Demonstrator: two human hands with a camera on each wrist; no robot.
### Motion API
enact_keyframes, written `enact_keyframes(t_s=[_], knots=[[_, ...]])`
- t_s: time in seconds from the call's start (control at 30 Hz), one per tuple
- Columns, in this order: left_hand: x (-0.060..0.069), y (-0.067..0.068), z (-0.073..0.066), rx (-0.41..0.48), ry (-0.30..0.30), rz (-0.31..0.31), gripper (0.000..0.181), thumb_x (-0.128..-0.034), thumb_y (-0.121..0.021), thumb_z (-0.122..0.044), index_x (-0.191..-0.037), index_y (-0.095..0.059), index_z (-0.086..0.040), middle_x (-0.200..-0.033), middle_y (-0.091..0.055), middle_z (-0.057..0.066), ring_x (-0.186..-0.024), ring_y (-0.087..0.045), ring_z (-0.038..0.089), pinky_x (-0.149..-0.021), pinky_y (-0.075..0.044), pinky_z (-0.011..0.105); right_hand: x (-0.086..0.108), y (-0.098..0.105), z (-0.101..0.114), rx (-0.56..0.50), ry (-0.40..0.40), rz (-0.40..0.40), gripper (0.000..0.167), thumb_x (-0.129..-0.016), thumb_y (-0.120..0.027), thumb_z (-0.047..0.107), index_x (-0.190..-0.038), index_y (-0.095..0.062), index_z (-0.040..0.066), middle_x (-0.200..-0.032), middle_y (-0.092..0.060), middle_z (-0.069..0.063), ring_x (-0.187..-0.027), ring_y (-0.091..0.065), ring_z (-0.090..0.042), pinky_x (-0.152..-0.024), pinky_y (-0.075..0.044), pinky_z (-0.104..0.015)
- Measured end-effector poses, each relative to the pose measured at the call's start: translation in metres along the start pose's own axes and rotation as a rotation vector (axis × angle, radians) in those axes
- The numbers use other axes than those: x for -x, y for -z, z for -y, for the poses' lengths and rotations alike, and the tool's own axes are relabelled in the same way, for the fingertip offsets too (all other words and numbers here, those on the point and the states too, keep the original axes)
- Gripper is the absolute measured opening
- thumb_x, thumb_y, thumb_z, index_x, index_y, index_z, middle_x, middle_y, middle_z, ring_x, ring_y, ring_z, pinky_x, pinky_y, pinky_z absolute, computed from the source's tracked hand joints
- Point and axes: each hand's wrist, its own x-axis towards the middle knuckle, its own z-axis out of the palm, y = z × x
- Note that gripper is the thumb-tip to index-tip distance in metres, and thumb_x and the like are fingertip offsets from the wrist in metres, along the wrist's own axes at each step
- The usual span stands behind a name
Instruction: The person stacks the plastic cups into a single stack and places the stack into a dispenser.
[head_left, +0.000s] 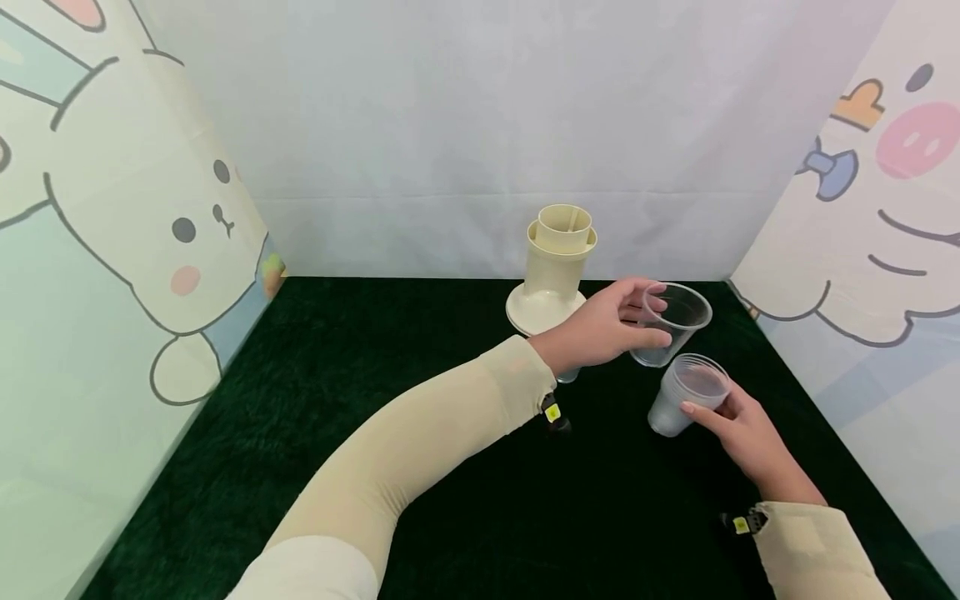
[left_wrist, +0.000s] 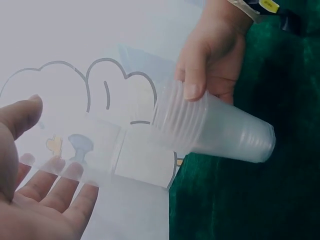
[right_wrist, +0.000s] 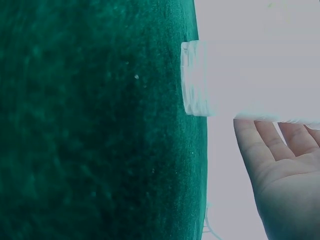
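In the head view, my left hand holds a single clear plastic cup by its side, thumb in front and fingers behind. Just below it, my right hand grips a stack of nested clear cups, its thumb near the rims. The left wrist view shows my left hand with fingers spread against the see-through cup, and the stack under the right thumb. In the right wrist view, my right hand's fingers lie along the pale, washed-out stack.
A cream cylindrical stand with a round base stands behind my left wrist. Part of another clear item shows beneath that wrist. Dark green cloth covers the table, with a white curtain behind and cartoon-printed panels on both sides.
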Motion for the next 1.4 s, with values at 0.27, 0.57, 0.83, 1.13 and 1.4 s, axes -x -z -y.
enact_keyframes(t_s=[0.27,0.57,0.83,1.13,1.4], knots=[[-0.009,-0.009,-0.002,0.040,0.038,-0.040,0.062,-0.0954,-0.077,-0.015,-0.150,-0.049,-0.019,-0.134,-0.062,-0.004,-0.115,-0.059,-0.002,-0.094,-0.051,0.019,0.000,0.001,-0.001,-0.001,-0.007,0.007,0.066,-0.106,-0.061,0.038,-0.159,-0.034,0.009,-0.145,-0.049,-0.018,-0.108,-0.054,0.005,-0.081,-0.048,-0.012],[-0.014,-0.021,0.007,0.046,0.055,-0.071,0.062,-0.0945,-0.079,-0.016,-0.149,-0.050,-0.021,-0.133,-0.063,-0.008,-0.114,-0.059,-0.003,-0.094,-0.051,0.019,-0.001,0.000,-0.001,0.004,-0.011,0.007,0.068,-0.105,-0.061,0.040,-0.159,-0.034,0.008,-0.145,-0.049,-0.018,-0.107,-0.054,0.005,-0.081,-0.048,-0.012],[-0.019,-0.034,0.001,0.025,0.061,-0.067,0.061,-0.0941,-0.079,-0.016,-0.148,-0.051,-0.024,-0.128,-0.063,-0.013,-0.115,-0.058,-0.004,-0.092,-0.050,0.016,-0.001,0.000,-0.003,0.002,0.004,0.000,0.069,-0.106,-0.061,0.034,-0.161,-0.030,0.006,-0.148,-0.047,-0.021,-0.106,-0.052,0.011,-0.081,-0.047,-0.010],[-0.023,-0.051,-0.006,-0.004,0.026,-0.056,0.062,-0.0935,-0.079,-0.015,-0.148,-0.050,-0.024,-0.126,-0.062,-0.016,-0.114,-0.057,-0.007,-0.097,-0.045,0.012,0.000,0.001,-0.002,0.008,0.023,-0.001,0.070,-0.106,-0.061,0.033,-0.162,-0.028,0.008,-0.149,-0.044,-0.023,-0.108,-0.050,0.012,-0.081,-0.047,-0.009],[-0.023,-0.057,0.001,-0.006,0.048,-0.080,0.061,-0.0934,-0.080,-0.016,-0.146,-0.051,-0.026,-0.124,-0.062,-0.017,-0.114,-0.057,-0.008,-0.095,-0.046,0.012,0.000,0.001,-0.004,0.007,0.025,0.002,0.069,-0.106,-0.061,0.033,-0.162,-0.028,0.008,-0.150,-0.044,-0.022,-0.109,-0.049,0.012,-0.081,-0.047,-0.009]])
